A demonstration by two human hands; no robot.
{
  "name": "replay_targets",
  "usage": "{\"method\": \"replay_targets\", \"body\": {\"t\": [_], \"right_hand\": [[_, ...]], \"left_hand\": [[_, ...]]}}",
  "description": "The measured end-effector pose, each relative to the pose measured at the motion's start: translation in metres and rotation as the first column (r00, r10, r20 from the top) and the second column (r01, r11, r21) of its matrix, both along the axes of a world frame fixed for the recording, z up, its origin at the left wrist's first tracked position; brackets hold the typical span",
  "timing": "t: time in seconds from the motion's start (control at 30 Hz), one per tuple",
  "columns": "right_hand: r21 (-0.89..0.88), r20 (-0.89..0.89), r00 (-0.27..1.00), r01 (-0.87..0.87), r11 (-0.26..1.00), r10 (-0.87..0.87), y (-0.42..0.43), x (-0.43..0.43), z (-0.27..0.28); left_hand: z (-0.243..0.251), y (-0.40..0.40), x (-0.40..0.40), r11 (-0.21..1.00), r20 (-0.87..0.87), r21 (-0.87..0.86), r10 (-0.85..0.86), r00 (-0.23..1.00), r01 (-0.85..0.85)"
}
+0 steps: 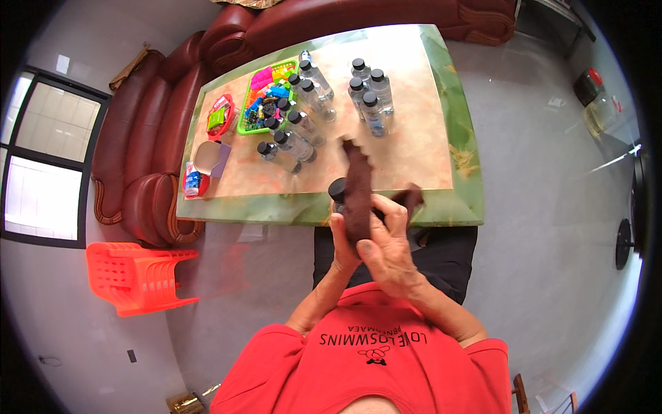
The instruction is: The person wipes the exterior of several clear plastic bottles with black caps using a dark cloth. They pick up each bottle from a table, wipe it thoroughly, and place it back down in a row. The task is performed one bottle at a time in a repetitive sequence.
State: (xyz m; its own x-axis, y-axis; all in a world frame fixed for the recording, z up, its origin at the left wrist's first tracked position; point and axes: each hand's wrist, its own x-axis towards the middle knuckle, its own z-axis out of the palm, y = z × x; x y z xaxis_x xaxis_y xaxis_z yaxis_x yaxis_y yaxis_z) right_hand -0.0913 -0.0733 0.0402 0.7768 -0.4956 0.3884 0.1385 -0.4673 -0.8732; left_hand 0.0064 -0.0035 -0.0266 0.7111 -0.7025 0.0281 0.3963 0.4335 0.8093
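My left hand [344,243] is closed around a clear bottle with a black cap [337,189], held upright near the table's front edge. A dark brown cloth [358,199] lies against the bottle's side, and my right hand [390,248] grips it; another part of the cloth hangs out to the right, blurred. The bottle's body is mostly hidden by the cloth and my hands. Beyond, several capped clear bottles [295,145] stand on the left half of the table, and another group of bottles [373,116] stands farther right.
On the marble-patterned table [465,150] are a green basket [240,124] of colourful small items, a red dish [230,121] with packets, a purple-and-beige container [209,158] and a blue-and-white packet [192,178]. Stacked orange plastic stools [137,279] stand left; a red-brown leather sofa [134,124] stands behind.
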Motion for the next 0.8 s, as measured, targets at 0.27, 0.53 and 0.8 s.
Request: {"method": "replay_targets", "body": {"t": [0.27,0.53,0.8], "right_hand": [[0.141,0.056,0.951,0.293,0.946,-0.303,-0.006,0.033,0.001],[0.729,0.065,0.993,0.019,0.684,-0.097,-0.043,0.049,-0.031],[0.385,-0.178,0.975,0.194,0.902,-0.134,0.002,0.033,-0.067]], "left_hand": [[-0.002,0.003,-0.001,0.986,0.324,0.149,0.025,0.946,-0.077],[0.021,-0.009,-0.009,0.922,0.367,0.338,0.057,0.928,-0.19],[0.015,-0.01,0.015,0.903,0.266,0.156,0.352,0.898,-0.4]]}}
